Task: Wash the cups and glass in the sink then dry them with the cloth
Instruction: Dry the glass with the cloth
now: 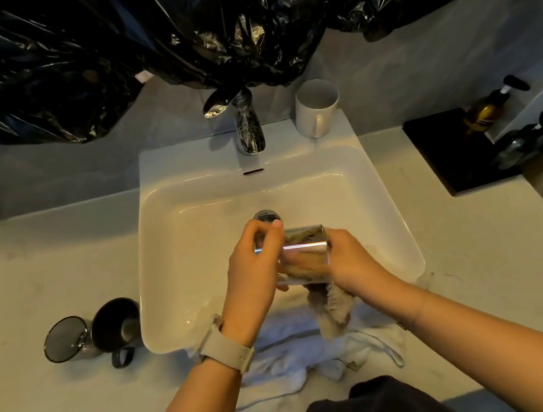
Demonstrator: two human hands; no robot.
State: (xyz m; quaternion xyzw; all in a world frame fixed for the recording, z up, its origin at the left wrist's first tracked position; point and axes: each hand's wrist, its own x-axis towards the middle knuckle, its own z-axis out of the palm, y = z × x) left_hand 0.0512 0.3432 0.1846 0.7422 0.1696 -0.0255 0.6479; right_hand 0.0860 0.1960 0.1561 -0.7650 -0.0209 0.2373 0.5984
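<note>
Head view shows drying under way: left hand (256,259) fingers grip the glass (305,253) over the sink (166,254) while right hand (350,261) fingers work the cloth (332,312) inside; next, likely the cups.

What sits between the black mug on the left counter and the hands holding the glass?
In the head view, only the sink's white left wall and bare basin lie between the black mug and the left hand gripping the glass.
</note>
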